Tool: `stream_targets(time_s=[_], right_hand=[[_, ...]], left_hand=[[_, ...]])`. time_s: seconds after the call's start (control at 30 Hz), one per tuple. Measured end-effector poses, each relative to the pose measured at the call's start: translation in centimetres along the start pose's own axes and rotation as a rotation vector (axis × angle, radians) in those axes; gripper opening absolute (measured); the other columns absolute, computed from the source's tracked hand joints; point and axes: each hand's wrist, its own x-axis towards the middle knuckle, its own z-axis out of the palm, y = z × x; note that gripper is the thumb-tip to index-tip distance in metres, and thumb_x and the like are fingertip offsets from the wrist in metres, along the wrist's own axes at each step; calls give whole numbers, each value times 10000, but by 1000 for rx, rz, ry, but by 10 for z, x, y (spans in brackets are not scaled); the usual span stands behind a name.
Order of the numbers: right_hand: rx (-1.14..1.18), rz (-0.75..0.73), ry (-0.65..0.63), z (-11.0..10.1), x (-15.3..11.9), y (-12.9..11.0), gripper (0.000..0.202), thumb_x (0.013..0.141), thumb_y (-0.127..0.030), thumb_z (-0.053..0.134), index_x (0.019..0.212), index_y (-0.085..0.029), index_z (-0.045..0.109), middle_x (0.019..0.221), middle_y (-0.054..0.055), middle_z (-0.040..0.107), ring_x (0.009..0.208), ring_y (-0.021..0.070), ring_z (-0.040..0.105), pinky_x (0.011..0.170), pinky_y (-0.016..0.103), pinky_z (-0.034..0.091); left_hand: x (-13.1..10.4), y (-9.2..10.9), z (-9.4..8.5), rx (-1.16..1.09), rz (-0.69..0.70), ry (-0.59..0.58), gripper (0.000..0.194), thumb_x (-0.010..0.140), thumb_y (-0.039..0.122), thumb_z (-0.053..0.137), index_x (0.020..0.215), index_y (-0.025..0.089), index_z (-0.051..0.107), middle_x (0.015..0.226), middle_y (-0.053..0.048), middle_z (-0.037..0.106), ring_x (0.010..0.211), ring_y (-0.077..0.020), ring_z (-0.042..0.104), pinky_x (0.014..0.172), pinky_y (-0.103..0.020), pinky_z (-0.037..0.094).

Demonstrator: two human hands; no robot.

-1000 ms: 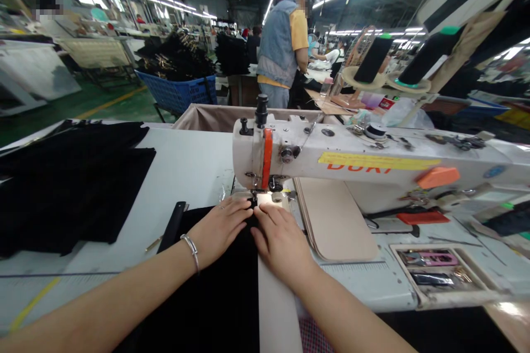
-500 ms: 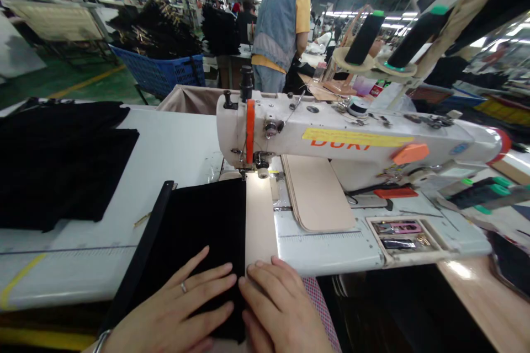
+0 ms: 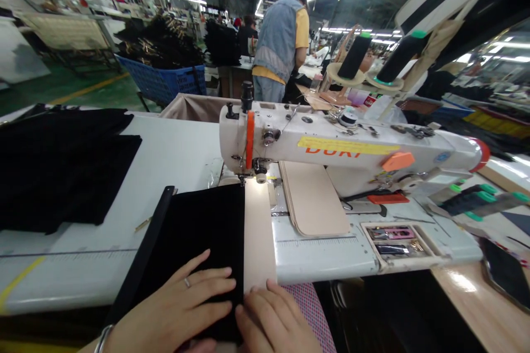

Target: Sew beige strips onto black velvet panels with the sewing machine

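Observation:
A black fabric panel [image 3: 199,220] lies on the pale sewing table, its far right corner at the needle of a white sewing machine [image 3: 285,140]. Along the fabric's right edge runs a beige strip [image 3: 259,237], lit by the machine lamp near the presser foot. My left hand [image 3: 178,303], with a ring and a bracelet, rests flat on the black fabric, fingers spread. At the strip's near end my right hand [image 3: 275,320] has its fingers bent over the beige material beside the seam line; its thumb is partly hidden.
Stacked beige panels [image 3: 317,198] lie under the machine arm. Black fabric pieces [image 3: 62,171] cover the table's left side. A small tool tray [image 3: 399,242] sits at the right. Behind stand a blue basket [image 3: 165,77] of black pieces and a person in a denim vest [image 3: 275,38].
My right hand has slid slightly back toward me along the beige strip. My left hand stays on the black fabric. The camera view has shifted a little.

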Motion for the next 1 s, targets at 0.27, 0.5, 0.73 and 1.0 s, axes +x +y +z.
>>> stream_targets(time_s=[0.27, 0.5, 0.73, 1.0], right_hand=[[-9, 15, 3, 17, -15, -2, 151, 864, -106, 640, 915, -246, 664, 807, -10, 731, 690, 163, 697, 625, 286, 545], [73, 75, 139, 23, 4, 2, 187, 948, -192, 482, 896, -224, 659, 767, -9, 725, 666, 165, 672, 626, 317, 481], [118, 21, -49, 13, 23, 20, 205, 918, -273, 527, 1054, -209, 666, 900, 20, 738, 782, 183, 668, 710, 335, 495], [176, 66, -176, 4, 42, 36, 276, 904, -175, 552, 1165, -184, 643, 1062, 47, 711, 958, 195, 654, 938, 366, 467]], left_hand=[[38, -34, -1, 85, -117, -40, 604, 901, 305, 609, 1469, 338, 406, 1502, -23, 463, 1409, -250, 394, 1198, -522, 215], [48, -51, -1, 81, -102, -45, 569, 912, 317, 604, 1452, 357, 427, 1507, -9, 456, 1397, -253, 413, 1198, -535, 199], [51, -53, -1, 55, -111, 28, 511, 911, 235, 587, 1410, 293, 497, 1467, -35, 507, 1394, -242, 416, 1215, -504, 192], [34, -36, -3, 25, 72, 8, 376, 888, 60, 500, 1206, 210, 631, 1322, -21, 634, 1292, -166, 528, 1232, -384, 231]])
